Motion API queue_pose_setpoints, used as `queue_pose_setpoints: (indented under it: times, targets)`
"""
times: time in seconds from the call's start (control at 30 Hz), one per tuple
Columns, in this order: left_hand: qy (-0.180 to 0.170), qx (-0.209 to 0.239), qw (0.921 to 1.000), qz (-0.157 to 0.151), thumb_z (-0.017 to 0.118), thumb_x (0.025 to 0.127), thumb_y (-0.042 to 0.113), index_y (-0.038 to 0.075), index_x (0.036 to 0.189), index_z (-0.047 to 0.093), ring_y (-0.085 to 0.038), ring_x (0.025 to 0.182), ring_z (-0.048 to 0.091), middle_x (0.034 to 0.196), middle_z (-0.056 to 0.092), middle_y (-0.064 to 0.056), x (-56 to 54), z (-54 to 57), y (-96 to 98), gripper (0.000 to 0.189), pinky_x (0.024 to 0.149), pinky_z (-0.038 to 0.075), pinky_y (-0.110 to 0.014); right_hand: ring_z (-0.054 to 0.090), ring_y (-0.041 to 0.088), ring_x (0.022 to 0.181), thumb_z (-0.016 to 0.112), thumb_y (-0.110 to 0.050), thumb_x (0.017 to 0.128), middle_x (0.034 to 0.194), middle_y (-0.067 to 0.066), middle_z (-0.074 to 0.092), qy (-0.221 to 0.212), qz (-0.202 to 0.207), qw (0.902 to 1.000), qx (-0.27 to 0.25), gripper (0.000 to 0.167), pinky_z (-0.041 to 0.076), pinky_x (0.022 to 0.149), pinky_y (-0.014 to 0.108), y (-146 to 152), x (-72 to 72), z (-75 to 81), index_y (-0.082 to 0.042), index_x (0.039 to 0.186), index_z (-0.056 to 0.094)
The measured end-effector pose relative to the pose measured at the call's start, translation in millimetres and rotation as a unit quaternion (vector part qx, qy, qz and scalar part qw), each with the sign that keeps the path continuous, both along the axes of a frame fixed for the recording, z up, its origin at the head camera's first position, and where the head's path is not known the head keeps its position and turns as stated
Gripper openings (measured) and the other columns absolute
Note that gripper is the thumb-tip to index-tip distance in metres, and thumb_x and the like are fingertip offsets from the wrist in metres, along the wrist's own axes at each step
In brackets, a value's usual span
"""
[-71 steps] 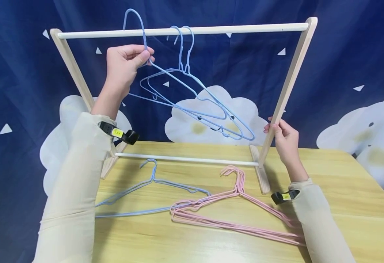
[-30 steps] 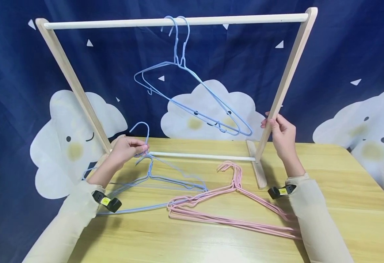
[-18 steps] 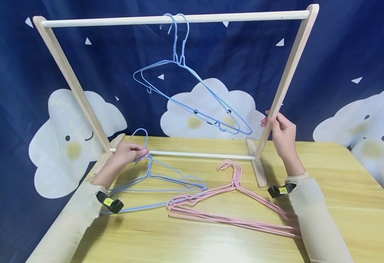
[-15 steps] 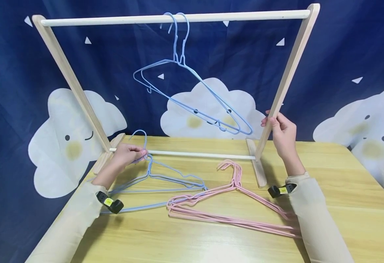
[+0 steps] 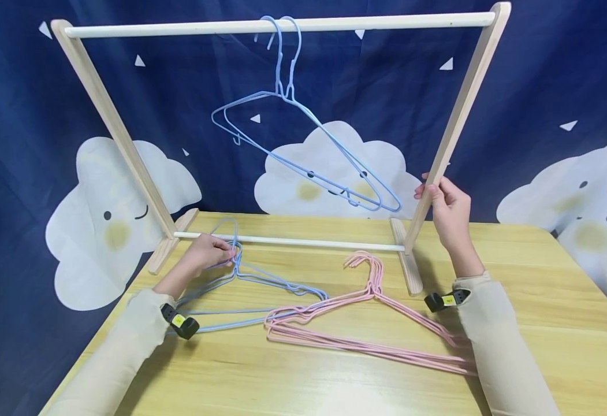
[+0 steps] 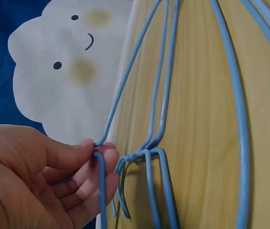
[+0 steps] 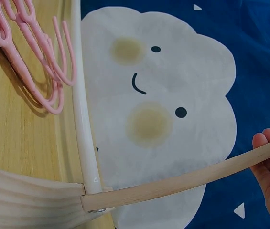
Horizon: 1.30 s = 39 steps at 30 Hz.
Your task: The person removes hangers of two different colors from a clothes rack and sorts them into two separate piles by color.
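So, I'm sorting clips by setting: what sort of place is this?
Probably an indoor tabletop setup, perhaps staged for filming: a wooden table, a rack bearing blue hangers, and cloud-print cloth hanging behind.

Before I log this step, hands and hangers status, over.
Left hand pinching blue hanger over blue stack. Right hand gripping rack post. Pink hangers partly overlap stack.

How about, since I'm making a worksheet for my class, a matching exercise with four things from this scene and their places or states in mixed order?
Things
1. Left hand
2. Right hand
3. Pink hangers
4. Top rail

Places or states
A. Lying on the table
B. Carrying two hanging blue hangers
C. Gripping a wooden upright
D. Pinching a blue hanger

Pairs: 1-D, 2-C, 3-A, 4-B
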State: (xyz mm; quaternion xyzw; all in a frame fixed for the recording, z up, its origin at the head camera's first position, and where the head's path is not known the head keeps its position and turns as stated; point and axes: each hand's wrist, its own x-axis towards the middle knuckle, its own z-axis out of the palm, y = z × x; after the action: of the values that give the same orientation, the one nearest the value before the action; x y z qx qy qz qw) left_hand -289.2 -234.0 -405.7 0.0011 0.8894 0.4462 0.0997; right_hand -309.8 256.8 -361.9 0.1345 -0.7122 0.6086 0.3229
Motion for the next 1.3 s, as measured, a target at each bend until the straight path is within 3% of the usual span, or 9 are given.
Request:
queue_pose_setpoints:
  times: [0.23,0.47,0.8,1.07,1.3]
  targets:
    - [0.027,-0.094,0.9951,-0.016,0.073,0.090,0.006,-0.008,0.094,0.075,-0.007,0.067,0.061,0.076,0.073,-0.004,4.0,-6.0,-0.6,0.015,0.062,0.048,-0.019,0.070,0.008,0.081,0.053,-0.008,0.105,0.084,-0.003,0.071,0.001,-0.001,1.0000,0.001,0.020,0.056,0.083,0.015,-0.6,1.3,1.1,-0.003,0.113,0.071]
    - [0.021,-0.148,0.9888,-0.007,0.078,0.086,0.009,-0.003,0.097,0.077,-0.012,0.070,0.062,0.082,0.075,-0.007,4.7,-8.9,0.0,0.017,0.063,0.049,-0.024,0.070,0.009,0.081,0.053,-0.007,0.105,0.084,-0.002,0.072,0.002,0.002,1.0000,0.000,0.020,0.056,0.083,0.015,-0.1,-0.3,1.1,-0.003,0.114,0.071]
    - [-0.036,-0.146,0.9887,-0.004,0.079,0.086,0.010,-0.003,0.097,0.076,-0.012,0.073,0.068,0.086,0.075,-0.009,5.7,-6.1,1.4,0.018,0.066,0.059,-0.028,0.070,0.008,0.080,0.054,-0.007,0.105,0.083,-0.003,0.071,0.005,0.001,1.0000,0.002,0.020,0.056,0.081,0.015,0.0,0.3,0.4,-0.003,0.114,0.071]
    - [-0.035,-0.164,0.9856,-0.016,0.079,0.086,0.011,-0.001,0.091,0.076,-0.013,0.072,0.067,0.080,0.074,-0.006,6.8,-2.2,2.6,0.013,0.063,0.057,-0.027,0.069,0.007,0.079,0.055,-0.008,0.105,0.082,-0.003,0.071,0.006,0.004,1.0000,-0.003,0.019,0.055,0.079,0.016,-0.5,1.2,-0.3,-0.004,0.112,0.071]
    - [-0.039,-0.168,0.9849,-0.021,0.078,0.088,0.012,-0.002,0.093,0.075,-0.015,0.073,0.066,0.084,0.073,-0.009,8.3,-1.4,2.8,0.015,0.064,0.055,-0.027,0.069,0.007,0.079,0.054,-0.007,0.105,0.082,-0.004,0.070,0.002,0.002,1.0000,-0.004,0.019,0.054,0.079,0.016,0.0,1.6,-0.8,-0.004,0.112,0.071]
